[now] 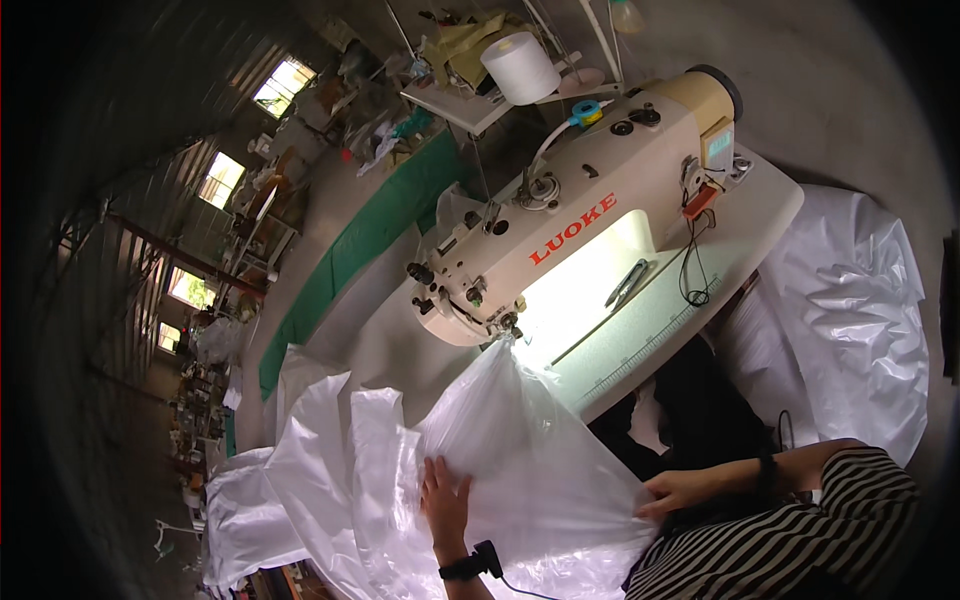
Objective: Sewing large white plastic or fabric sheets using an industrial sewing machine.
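A large sheet of thin, shiny white material [500,440] stretches from the needle area of a white sewing machine [600,190] down toward me. One corner of it peaks right under the needle. My left hand [443,500] lies on the sheet with its fingers spread, pressing lightly near its folds. At the sheet's right edge, my right hand [675,492] has its fingers closed on the material and pulls it taut. A dark band with a small box and a blue cord sits on my left wrist.
A small pair of thread snips [627,284] lies on the lit machine bed. A white thread cone [520,68] stands on a rack behind. More shiny white material [850,320] is heaped at the right. A green strip [350,260] runs along the table's left side.
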